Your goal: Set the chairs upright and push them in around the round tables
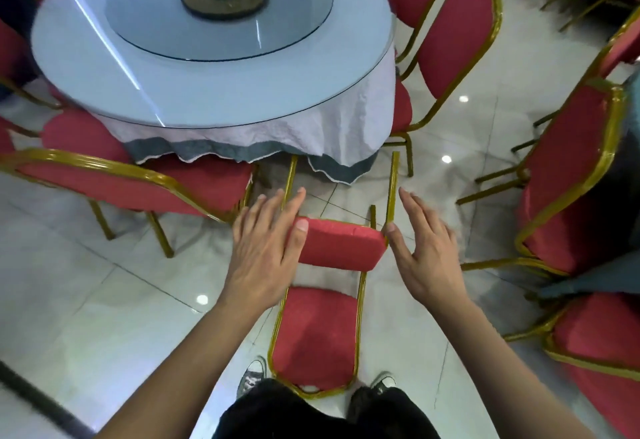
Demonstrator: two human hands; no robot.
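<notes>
White tiled floor beside the round worktop [104,67]: a tipped chair [317,334] lies on its back, long axis toward the worktop, seat [341,244] between the left hand [268,244] and right hand [427,248], fingers straight, spread, gripping nothing.

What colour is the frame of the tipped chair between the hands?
Gold, around red padding, on the tipped chair; clearest in the head view.

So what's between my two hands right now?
In the head view, the tipped chair's red seat cushion sits between the left hand and right hand.
</notes>
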